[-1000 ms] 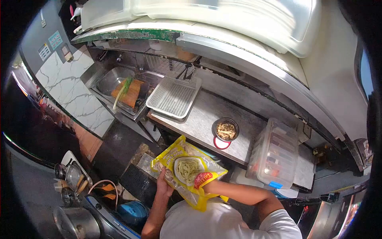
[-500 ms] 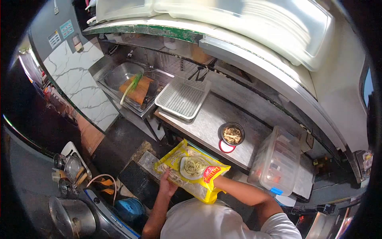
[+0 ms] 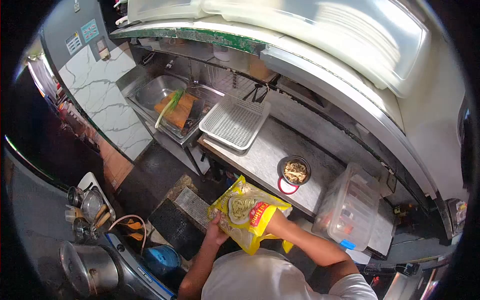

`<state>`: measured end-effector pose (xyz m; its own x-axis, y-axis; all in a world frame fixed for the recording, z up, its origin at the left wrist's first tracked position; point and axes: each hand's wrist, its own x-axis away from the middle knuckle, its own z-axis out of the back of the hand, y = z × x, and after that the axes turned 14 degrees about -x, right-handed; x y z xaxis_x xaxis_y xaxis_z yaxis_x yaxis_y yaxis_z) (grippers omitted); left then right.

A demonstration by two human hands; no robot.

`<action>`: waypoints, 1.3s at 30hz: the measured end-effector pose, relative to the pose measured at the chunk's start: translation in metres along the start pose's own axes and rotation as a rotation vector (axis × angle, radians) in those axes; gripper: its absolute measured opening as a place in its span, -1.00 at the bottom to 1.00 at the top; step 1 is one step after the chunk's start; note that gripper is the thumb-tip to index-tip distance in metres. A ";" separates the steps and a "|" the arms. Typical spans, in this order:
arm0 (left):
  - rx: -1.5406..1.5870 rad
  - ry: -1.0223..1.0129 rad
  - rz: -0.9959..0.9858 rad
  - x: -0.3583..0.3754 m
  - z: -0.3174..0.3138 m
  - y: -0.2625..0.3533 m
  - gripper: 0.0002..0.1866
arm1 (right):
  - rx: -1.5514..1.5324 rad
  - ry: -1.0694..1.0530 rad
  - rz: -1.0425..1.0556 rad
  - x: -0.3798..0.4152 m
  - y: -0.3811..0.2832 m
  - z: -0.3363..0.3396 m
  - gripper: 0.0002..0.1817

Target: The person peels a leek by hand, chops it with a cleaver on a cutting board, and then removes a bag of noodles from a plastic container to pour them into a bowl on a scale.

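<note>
My left hand [image 3: 216, 231] grips the lower left side of a large yellow plastic bag [image 3: 232, 232], printed with a plate of noodles and a red label. The bag lies tilted in front of my chest, its open end toward the right. My right hand [image 3: 274, 226] reaches into that opening, so its fingers are hidden by the plastic. Whether they hold anything does not show. Beyond the bag, on the counter, stands a dark bowl [image 3: 295, 171] of pale brown sliced pieces, with a red-rimmed lid [image 3: 287, 186] beside it.
A white perforated basket [image 3: 235, 122] sits on the counter [image 3: 270, 150]. Left of it, a green onion [image 3: 170, 107] lies on a wooden board [image 3: 182, 112] by the sink [image 3: 152, 95]. A clear bin [image 3: 350, 210] stands right; a metal pot [image 3: 90, 267] is lower left.
The bag has shifted slightly right and its open end is folded more around my right wrist. My left hand has moved a little right with it.
</note>
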<state>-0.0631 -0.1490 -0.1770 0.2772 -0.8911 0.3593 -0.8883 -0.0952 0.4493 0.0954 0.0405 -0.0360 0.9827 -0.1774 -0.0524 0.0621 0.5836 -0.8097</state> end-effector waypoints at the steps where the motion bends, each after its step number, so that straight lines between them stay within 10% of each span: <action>1: 0.001 -0.001 0.005 -0.003 0.001 -0.003 -0.35 | 0.063 0.001 0.034 -0.001 0.005 0.005 -0.62; 9: 0.060 0.065 -0.084 -0.011 0.033 0.002 -0.32 | -0.345 0.436 -0.205 0.018 -0.054 0.119 -0.80; 21: 0.106 0.118 -0.071 0.000 0.012 0.016 -0.40 | 0.283 0.769 -0.489 0.016 0.255 0.177 -0.82; 39: 0.152 0.108 -0.091 0.006 0.025 0.027 -0.36 | 0.354 0.986 -0.417 0.010 0.207 0.205 -0.91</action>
<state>-0.0943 -0.1678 -0.1837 0.3894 -0.8236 0.4125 -0.9006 -0.2465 0.3579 0.1538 0.3220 -0.0840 0.3167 -0.8682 -0.3820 0.5533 0.4963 -0.6690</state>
